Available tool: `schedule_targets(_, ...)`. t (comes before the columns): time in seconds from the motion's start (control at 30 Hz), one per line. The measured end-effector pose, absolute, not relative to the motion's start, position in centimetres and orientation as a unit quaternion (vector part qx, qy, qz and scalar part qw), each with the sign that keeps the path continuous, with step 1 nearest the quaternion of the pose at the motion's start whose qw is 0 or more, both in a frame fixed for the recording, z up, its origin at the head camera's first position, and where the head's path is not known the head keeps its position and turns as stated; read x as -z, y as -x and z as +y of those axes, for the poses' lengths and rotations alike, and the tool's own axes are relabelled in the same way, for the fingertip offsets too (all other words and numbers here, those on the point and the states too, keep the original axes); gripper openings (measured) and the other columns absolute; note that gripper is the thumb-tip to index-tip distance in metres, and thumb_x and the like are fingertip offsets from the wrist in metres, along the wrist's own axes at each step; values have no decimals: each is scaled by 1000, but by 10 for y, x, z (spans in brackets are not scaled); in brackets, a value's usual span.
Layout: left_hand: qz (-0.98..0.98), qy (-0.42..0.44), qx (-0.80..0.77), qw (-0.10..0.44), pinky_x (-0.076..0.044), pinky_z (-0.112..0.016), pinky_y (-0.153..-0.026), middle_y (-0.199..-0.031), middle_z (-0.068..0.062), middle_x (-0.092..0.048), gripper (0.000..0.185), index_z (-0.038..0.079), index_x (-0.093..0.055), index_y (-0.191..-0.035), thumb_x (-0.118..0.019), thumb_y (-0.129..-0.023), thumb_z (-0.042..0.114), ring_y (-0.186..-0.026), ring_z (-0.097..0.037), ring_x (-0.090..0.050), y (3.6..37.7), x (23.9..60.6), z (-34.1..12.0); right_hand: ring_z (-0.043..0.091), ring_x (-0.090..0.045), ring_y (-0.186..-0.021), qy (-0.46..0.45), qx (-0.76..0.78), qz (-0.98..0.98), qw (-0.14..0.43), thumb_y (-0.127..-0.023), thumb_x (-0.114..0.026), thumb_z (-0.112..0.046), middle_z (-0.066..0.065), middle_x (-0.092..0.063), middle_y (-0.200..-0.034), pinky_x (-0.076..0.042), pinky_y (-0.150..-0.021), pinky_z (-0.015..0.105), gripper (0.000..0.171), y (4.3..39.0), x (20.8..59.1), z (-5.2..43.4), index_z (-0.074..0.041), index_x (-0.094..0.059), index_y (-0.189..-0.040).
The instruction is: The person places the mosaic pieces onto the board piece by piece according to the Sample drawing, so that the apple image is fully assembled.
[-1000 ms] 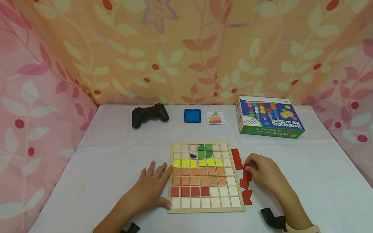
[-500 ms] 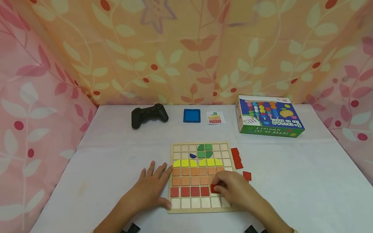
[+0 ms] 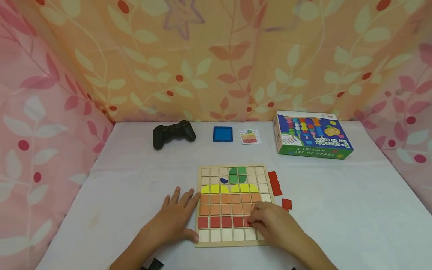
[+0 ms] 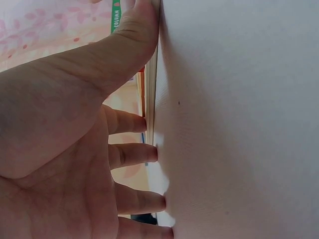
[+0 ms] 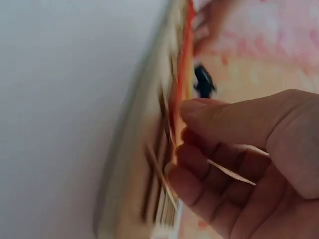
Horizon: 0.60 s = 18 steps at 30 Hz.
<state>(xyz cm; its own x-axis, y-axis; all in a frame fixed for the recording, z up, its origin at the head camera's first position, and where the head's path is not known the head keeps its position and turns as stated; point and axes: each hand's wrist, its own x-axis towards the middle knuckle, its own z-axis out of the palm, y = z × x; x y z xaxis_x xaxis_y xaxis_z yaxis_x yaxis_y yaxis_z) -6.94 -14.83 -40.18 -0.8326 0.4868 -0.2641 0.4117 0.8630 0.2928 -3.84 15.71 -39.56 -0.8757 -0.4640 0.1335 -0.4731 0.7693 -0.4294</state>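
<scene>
Red tile (image 3: 248,222) sits under the right hand's (image 3: 271,225) fingertips on the board (image 3: 202,237).

The green-and-blue cardboard toy box (image 3: 312,135) at the far right of the bench shows, upside down, "5-COLUMN SET OF BEADS" on its lid and again along its green side.

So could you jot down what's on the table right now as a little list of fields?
Board: wooden grid board, partly filled with green, yellow, orange and red tiles
Left hand: left hand lies flat, fingers straight, against the board's left edge
Right hand: right hand pinches a red tile at the board's red row
Spare pieces: loose red tiles right of the board
Far side: black game controller, blue square tray, pattern card, bead set box
</scene>
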Motion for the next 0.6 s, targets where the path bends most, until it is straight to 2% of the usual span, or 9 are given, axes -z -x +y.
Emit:
schedule_targets(0.13, 951, -240, -110, 163, -26, -74, -104, -157, -19, -35, 122, 10, -36, -156, -85, -58, 66, -143, -55, -19, 71, 402, -147, 9, -52, -73, -144, -202, -969, -5, -77, -86, -12, -10, -58, -84, -49, -64, 27, 20, 45, 389, 185, -14, -78, -95)
schedule_targets(0.27, 952, -235, -107, 163, -26, -74, -104, -157, -19, -35, 123, 10, -36, -156, -86, -57, 65, -143, -55, -18, 72, 402, -148, 17, -51, -76, -44, -170, -982, -63, -75, -88, -30, 3, -57, -91, -48, -63, 33, 48, 48, 390, 212, -3, -73, -113)
schedule_targets(0.33, 952, -234, -108, 163, -25, -75, -104, -157, -19, -35, 123, 10, -36, -156, -86, -57, 64, -143, -55, -18, 71, 401, -148, 18, -51, -78, -22, -165, -982, -86, -75, -88, -34, 4, -56, -93, -50, -66, 35, 55, 47, 394, 221, -2, -70, -117)
schedule_targets(0.47, 951, -238, -113, 162, -26, -75, -103, -157, -20, -35, 122, 9, -36, -155, -86, -58, 64, -143, -56, -19, 71, 400, -148, 20, -51, -80, -12, -195, -977, -88, -74, -89, -32, 3, -55, -92, -48, -66, 35, 56, 47, 398, 231, -3, -68, -117)
schedule_targets(0.6, 949, -241, -120, 164, -26, -75, -103, -157, -21, -35, 121, 8, -36, -155, -85, -59, 63, -142, -57, -19, 70, 400, -148, 19, -50, -76, 3, -232, -968, -92, -71, -92, -26, 1, -53, -83, -46, -61, 32, 55, 46, 398, 233, -6, -64, -114)
